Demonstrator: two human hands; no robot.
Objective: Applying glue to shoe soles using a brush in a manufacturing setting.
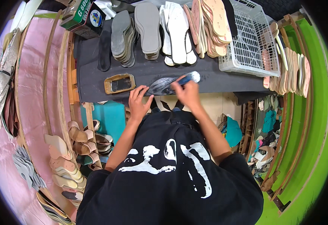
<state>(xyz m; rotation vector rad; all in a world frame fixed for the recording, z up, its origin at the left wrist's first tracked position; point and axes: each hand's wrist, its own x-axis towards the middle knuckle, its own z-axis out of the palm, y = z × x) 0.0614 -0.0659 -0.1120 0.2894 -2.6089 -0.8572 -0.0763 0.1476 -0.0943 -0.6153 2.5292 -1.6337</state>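
Observation:
A black insole (160,86) streaked with white lies across the front of the dark table, with a whiter patch at its right end. My left hand (138,100) rests at the insole's left end, fingers spread and fingertips down near its edge. Over the right half of the insole, my right hand (188,93) is closed round a dark blue tool (184,80); its kind is blurred and partly hidden by the fingers. Left of the insole stands a small tan-rimmed container (107,84) with a dark inside.
Along the back of the table stand stacks of grey insoles (147,28), white insoles (178,33) and pinkish insoles (212,26). A green tin (83,18) is at the back left, a white plastic crate (246,70) at the right. Wooden racks with shoe parts (83,140) flank me.

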